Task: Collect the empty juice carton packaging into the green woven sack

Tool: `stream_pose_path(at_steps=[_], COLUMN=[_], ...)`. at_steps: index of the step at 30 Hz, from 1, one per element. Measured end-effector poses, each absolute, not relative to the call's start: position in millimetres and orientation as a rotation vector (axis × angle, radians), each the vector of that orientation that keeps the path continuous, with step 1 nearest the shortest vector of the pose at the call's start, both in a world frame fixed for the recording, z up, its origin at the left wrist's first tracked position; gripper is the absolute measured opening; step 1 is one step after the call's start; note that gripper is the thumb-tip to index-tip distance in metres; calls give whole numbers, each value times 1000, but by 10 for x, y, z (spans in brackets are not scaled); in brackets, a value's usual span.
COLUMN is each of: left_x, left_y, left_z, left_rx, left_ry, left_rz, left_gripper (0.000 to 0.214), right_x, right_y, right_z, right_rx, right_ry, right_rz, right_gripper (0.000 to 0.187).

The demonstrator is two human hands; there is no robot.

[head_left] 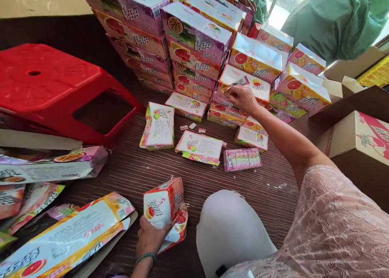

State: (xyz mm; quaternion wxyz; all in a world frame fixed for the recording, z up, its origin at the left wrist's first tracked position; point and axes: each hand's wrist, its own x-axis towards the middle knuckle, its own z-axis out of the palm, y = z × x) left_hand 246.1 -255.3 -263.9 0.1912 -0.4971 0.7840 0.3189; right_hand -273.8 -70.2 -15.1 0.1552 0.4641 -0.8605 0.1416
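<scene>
The right hand (243, 100), stretched forward to the stacked boxes (194, 35), pinches a small packet (236, 83) — well apart from the red carton (165, 211), which the left hand (148, 239) clasps near the knee (227, 225), long axis pointing away.

We read this as a packing or stockroom floor. Retail boxes (194, 39) stand stacked in rows, brown shipping cartons (355, 136) sit beside them, and flattened packs (67, 233) lie on the ribbed mat (273, 193).
</scene>
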Motion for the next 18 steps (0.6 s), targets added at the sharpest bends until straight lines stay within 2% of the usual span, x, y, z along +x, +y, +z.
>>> stream_pose_path(at_steps=[5,9,14,16,18], left_x=[2418,2395,2357,2337,2326], left_y=[-2537,-2549,-2521,-2501,-2485], left_z=[-2557,-2523,-2474,-2447,-2421], left_rx=[-1443,-1436,-1421,-1455,-1525], left_ry=[2151,2090,2053,2056,2076], left_rz=[964,974,903,896,932], left_gripper=[105,108,109,105,99], right_x=[-2501,-2494,-2365,-2157,-1884], right_y=[-843,-889,-959,-1010,-1050], right_z=[-269,-374,-935,-1340,-1765], right_rx=[1328,1181,1375,1472,1391], right_ry=[-2338,-2327,-2666,-2988,-3341], right_rz=[505,430,348,250,142], right_gripper=[36,34,41,60,94])
